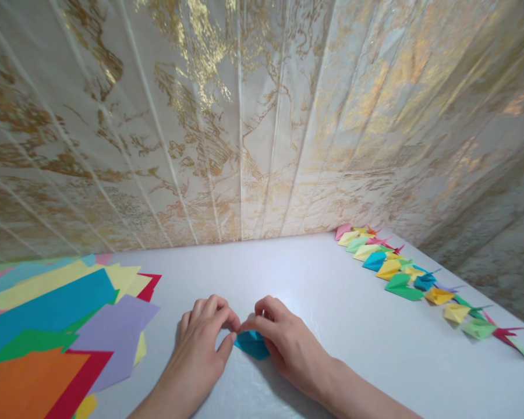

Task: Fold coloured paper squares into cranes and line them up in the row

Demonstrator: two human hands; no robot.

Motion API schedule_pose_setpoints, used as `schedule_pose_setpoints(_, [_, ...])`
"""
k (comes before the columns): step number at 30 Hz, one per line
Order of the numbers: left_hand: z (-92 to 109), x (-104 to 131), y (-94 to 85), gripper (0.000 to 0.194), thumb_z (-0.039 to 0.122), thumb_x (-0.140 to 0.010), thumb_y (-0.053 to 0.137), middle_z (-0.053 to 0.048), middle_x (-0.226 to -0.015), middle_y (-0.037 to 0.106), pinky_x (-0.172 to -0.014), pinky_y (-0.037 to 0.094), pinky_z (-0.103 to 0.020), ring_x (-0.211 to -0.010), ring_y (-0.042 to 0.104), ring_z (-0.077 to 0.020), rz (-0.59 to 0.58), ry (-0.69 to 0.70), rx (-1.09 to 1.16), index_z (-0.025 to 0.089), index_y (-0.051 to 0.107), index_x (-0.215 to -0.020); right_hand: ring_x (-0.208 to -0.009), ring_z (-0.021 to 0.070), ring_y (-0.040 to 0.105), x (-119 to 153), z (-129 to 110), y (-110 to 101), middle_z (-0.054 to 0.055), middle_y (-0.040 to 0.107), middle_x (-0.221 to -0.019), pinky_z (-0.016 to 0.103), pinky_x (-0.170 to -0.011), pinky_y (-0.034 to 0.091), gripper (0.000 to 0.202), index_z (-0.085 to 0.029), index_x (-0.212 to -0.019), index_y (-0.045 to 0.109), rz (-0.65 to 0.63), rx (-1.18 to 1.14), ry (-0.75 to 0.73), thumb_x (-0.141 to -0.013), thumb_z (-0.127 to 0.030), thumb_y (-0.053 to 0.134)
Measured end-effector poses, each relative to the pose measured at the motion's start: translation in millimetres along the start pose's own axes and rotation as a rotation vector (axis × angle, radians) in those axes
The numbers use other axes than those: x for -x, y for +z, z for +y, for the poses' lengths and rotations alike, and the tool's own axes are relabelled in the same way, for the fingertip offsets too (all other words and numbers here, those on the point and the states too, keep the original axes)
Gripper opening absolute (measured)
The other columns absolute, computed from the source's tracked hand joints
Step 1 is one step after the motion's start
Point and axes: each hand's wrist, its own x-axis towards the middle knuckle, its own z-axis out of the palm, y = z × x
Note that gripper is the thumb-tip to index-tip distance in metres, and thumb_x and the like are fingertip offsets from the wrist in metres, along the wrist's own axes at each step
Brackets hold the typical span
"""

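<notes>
A small folded piece of blue paper lies on the white table between my hands, near the front. My left hand comes in from the left, its thumb and forefinger pinched on the paper's left corner. From the right, my right hand has curled fingers gripping the top and right side of the same paper. Those fingers cover part of the folds, so the full shape is hidden.
On the left lies a spread of loose coloured paper sheets. Along the right edge of the white table runs a row of folded paper figures in several colours. Behind stands a gold-patterned curtain.
</notes>
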Motion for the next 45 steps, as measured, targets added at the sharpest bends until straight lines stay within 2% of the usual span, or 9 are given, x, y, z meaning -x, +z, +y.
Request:
schedule_pose_setpoints(5, [4,-2,-3.7,0.02,0.007,-0.079,0.057,0.001,-0.101,0.06,-0.09,0.035,-0.041,-0.105,0.053,-0.0237,-0.033,-0.023,0.023,0.025,0.063,-0.083,-0.093,0.0243,0.048,13,-5,7,0.006,0.061,-0.11,0.04,-0.088,0.037,0.035,-0.025,-0.123,0.06,0.063,0.379,-0.182,-0.088,-0.021,0.065])
schedule_pose_setpoints(8, [6,-2,-6.9,0.018,0.007,-0.08,0.057,0.001,-0.101,0.061,-0.09,0.035,-0.041,-0.104,0.053,-0.0231,-0.054,-0.037,0.032,0.024,0.063,-0.083,-0.096,0.0245,0.047,16,-7,7,0.004,0.062,-0.112,0.041,-0.09,0.031,0.036,-0.03,-0.122,0.061,0.109,0.439,-0.15,-0.087,-0.025,0.069])
schedule_pose_setpoints(12, [9,-2,-10.5,0.021,0.007,-0.081,0.056,0.001,-0.102,0.06,-0.091,0.035,-0.041,-0.105,0.053,-0.023,-0.074,-0.038,0.036,0.026,0.065,-0.082,-0.096,0.0233,0.048,17,-5,1,0.002,0.063,-0.111,0.039,-0.088,0.031,0.043,-0.036,-0.127,0.059,0.058,0.416,-0.103,-0.087,-0.027,0.07])
schedule_pose_setpoints(18, [8,-2,-10.8,0.03,0.007,-0.081,0.054,0.001,-0.101,0.059,-0.091,0.036,-0.042,-0.105,0.052,-0.0234,-0.083,-0.018,0.036,0.032,0.072,-0.079,-0.096,0.0217,0.048,26,2,-5,0.002,0.061,-0.112,0.035,-0.085,0.032,0.056,-0.042,-0.132,0.057,0.037,0.36,-0.017,-0.084,-0.015,0.07])
schedule_pose_setpoints(27, [4,1,-9.7,0.034,0.007,-0.082,0.054,0.0,-0.099,0.06,-0.09,0.038,-0.044,-0.102,0.053,-0.024,-0.046,0.01,0.036,0.034,0.074,-0.081,-0.095,0.0264,0.05,52,16,-29,0.006,0.064,-0.111,0.039,-0.082,0.035,0.06,-0.035,-0.128,0.06,0.04,0.38,-0.008,-0.079,-0.002,0.062])
schedule_pose_setpoints(32, [6,-1,-9.7,0.03,0.008,-0.081,0.058,0.001,-0.1,0.061,-0.091,0.039,-0.044,-0.103,0.054,-0.0246,-0.057,-0.014,0.033,0.033,0.074,-0.08,-0.1,0.0259,0.052,31,-2,-30,0.009,0.061,-0.116,0.038,-0.082,0.041,0.05,-0.025,-0.121,0.063,0.102,0.248,-0.017,-0.079,0.001,0.052])
schedule_pose_setpoints(34, [6,-3,-9.2,0.028,0.01,-0.082,0.059,0.001,-0.1,0.062,-0.091,0.039,-0.044,-0.104,0.054,-0.0246,-0.056,-0.013,0.028,0.033,0.074,-0.08,-0.09,0.0229,0.055,18,-12,-22,0.009,0.062,-0.109,0.035,-0.076,0.044,0.048,-0.022,-0.121,0.061,0.029,0.183,-0.022,-0.08,0.0,0.052])
schedule_pose_setpoints(39, [4,-3,-12.9,0.026,0.011,-0.083,0.06,0.001,-0.102,0.063,-0.091,0.04,-0.043,-0.105,0.054,-0.0248,-0.075,-0.018,0.037,0.033,0.075,-0.083,-0.085,0.0215,0.058,5,-21,2,0.007,0.065,-0.098,0.032,-0.074,0.048,0.026,-0.016,-0.097,0.066,-0.062,0.17,0.039,-0.082,-0.001,0.052])
schedule_pose_setpoints(45, [-4,4,-25.4,0.042,0.003,-0.077,0.058,0.003,-0.103,0.064,-0.091,0.041,-0.039,-0.104,0.055,-0.0222,-0.144,0.12,0.06,0.038,0.074,-0.095,-0.092,0.0248,0.056,5,-22,2,0.006,0.065,-0.103,0.038,-0.081,0.048,0.025,-0.018,-0.104,0.066,-0.081,0.182,0.081,-0.079,-0.019,0.071])
